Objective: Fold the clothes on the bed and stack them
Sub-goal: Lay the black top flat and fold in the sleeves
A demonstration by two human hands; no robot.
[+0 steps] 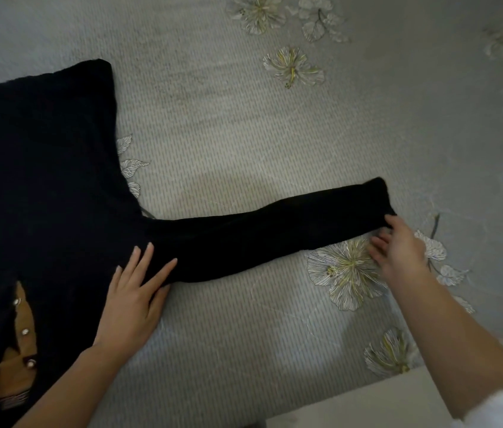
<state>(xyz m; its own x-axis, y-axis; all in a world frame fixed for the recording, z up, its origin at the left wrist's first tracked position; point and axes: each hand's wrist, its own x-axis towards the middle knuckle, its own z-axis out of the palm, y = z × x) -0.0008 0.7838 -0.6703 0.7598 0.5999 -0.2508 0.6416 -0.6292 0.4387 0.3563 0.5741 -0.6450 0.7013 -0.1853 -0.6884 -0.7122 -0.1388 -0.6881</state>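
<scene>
black garment: lies flat on the left part of the bed, front up, tan lining with pale studs showing at the open neck. left hand: palm down, fingers straight and spread, pressing where shoulder meets sleeve. sleeve: stretched out flat to the right across the bedspread, pale and ribbed with a flower print. right hand: blurred, at the cuff's near corner, thumb touching the cloth; pinch or mere touch, cannot tell.

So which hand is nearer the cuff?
Right. The right hand touches the cuff at its corner; the left hand lies flat on the sleeve at its other end, by the shoulder.
</scene>
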